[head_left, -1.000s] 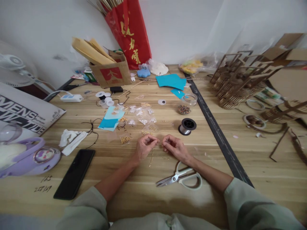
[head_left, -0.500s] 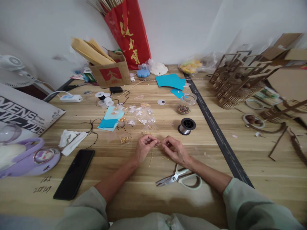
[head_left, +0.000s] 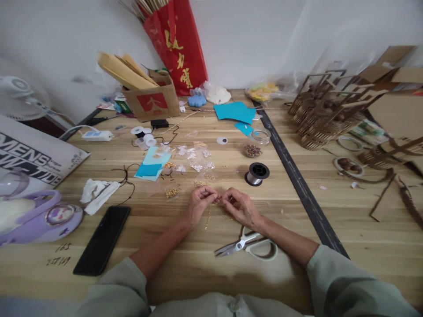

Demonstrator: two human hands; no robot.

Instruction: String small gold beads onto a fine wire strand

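Note:
My left hand (head_left: 201, 203) is closed in a pinch above the wooden table, at the top of a thin gold chain (head_left: 208, 218) that trails toward me. Facing it, my right hand (head_left: 243, 208) also pinches, its fingertips almost meeting the left ones. Whatever lies between the right fingers is too small to make out. Below the right hand is a short gold piece (head_left: 227, 218), and scissors (head_left: 244, 245) with pale handles lie nearer to me, blades pointing left. Small bags of gold findings (head_left: 172, 193) sit just beyond my left hand.
A wire spool (head_left: 257, 174) stands right of my hands, with a dish of beads (head_left: 253, 151) behind it. A black phone (head_left: 102, 240) lies at left. Woven baskets (head_left: 325, 112) crowd the right side; a cardboard box (head_left: 153, 101) and red bag (head_left: 181, 48) stand at the back.
My right fingertips have shifted slightly left, narrowing the gap to the left ones. The left hand and the gold chain look almost unmoved.

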